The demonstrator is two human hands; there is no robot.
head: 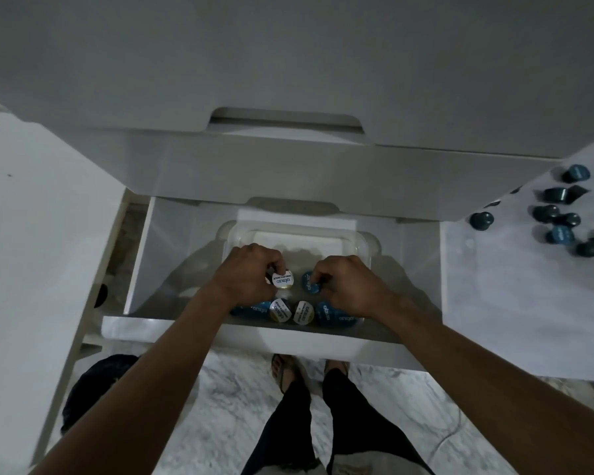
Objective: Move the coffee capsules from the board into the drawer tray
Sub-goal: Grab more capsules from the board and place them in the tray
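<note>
Both hands reach into the clear plastic tray [364, 240] inside the open white drawer [172, 234]. My left hand [251, 274] pinches a white-lidded coffee capsule [282, 280]. My right hand [347, 281] pinches a blue-lidded capsule [308, 283]. Both capsules hover just above the tray floor, side by side. A row of several capsules [302, 312], white and blue lids up, lies along the tray's near wall, partly hidden by my wrists. Several dark blue capsules [559, 216] lie scattered on the white board [515, 269] at the right.
The drawer's front edge [192, 332] juts toward my legs. A closed drawer front with a cut-out handle [285, 123] overhangs the open one. A white countertop [31, 217] lies at the left. A dark object [93, 382] sits on the marble floor at lower left.
</note>
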